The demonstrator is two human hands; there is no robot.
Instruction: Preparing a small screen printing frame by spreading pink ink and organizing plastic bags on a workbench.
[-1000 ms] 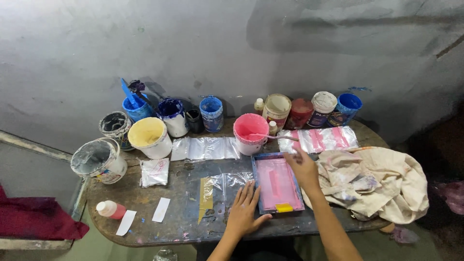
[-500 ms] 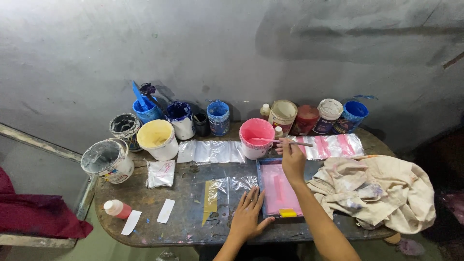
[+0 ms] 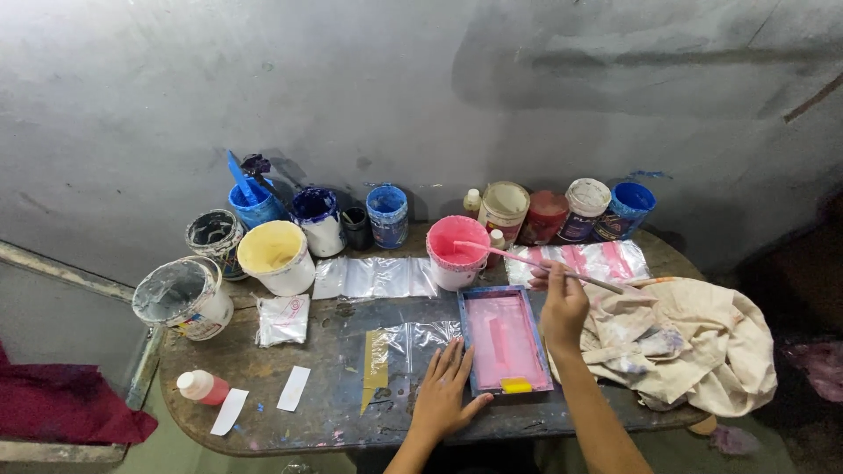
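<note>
The right hand (image 3: 563, 303) has its fingers closed around a thin pink-stained stick (image 3: 527, 259), and the far end of this stick rests in the white bucket of pink paint (image 3: 456, 251), which stands just behind the small blue-framed printing screen covered with pink ink (image 3: 504, 338). The left hand (image 3: 446, 395) lies flat with fingers spread and holds nothing; it presses on the dark paint-stained table (image 3: 299, 430), touching the left edge of the screen. A crumpled cream cloth (image 3: 694, 347) lies to the right of the screen.

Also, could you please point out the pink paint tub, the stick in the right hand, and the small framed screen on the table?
pink paint tub (image 3: 457, 253), head view, on its white front wall.
stick (image 3: 527, 259), head view, on the shaft between tub and hand.
framed screen (image 3: 504, 338), head view, on its pink mesh middle.
</note>
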